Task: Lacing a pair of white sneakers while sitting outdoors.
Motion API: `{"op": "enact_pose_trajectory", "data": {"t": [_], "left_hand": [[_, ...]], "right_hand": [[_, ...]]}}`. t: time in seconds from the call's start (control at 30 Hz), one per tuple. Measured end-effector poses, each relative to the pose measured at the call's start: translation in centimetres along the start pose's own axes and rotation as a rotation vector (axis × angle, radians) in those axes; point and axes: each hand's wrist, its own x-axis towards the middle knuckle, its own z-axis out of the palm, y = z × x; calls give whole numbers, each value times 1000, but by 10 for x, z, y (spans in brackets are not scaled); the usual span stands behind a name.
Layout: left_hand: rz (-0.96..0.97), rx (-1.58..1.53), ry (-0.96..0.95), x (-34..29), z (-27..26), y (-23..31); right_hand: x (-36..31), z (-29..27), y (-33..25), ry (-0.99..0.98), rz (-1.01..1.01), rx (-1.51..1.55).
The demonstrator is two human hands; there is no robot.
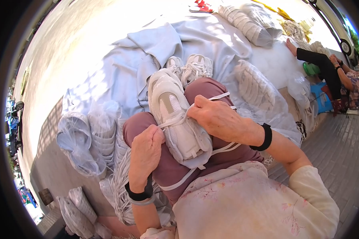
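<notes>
A white and pale-grey sneaker (pixel 181 137) rests across my thighs between my hands. Its white shoelace (pixel 172 118) is drawn across the front of the shoe. My left hand (pixel 145 149), closed in a pinch, holds one end of the lace at the shoe's left side. My right hand (pixel 221 121) is also closed and grips the lace to the right of the shoe. Loose lace trails past my right hand and over my right thigh, and another strand lies across my left thigh. Beyond my knees stand more white sneakers (pixel 197 68), laced.
Plastic-wrapped shoes lie left (pixel 73 131) and right (pixel 259 85) on a pale sheet (pixel 143 44). A bundle of white laces (pixel 123 191) hangs beside my left leg. Wrapped shoe stacks (pixel 247 24) lie farther off. Another person (pixel 347 81) sits at far right near a blue stool (pixel 321 97).
</notes>
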Motion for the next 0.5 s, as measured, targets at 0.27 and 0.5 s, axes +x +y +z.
{"op": "enact_pose_trajectory", "data": {"t": [0.27,0.5], "left_hand": [[149,216,-15,11,-5,3],[184,182,92,8,5,-1]], "right_hand": [[7,-11,-9,-115,-38,-129],[10,-12,-14,-141,-36,-173]]}}
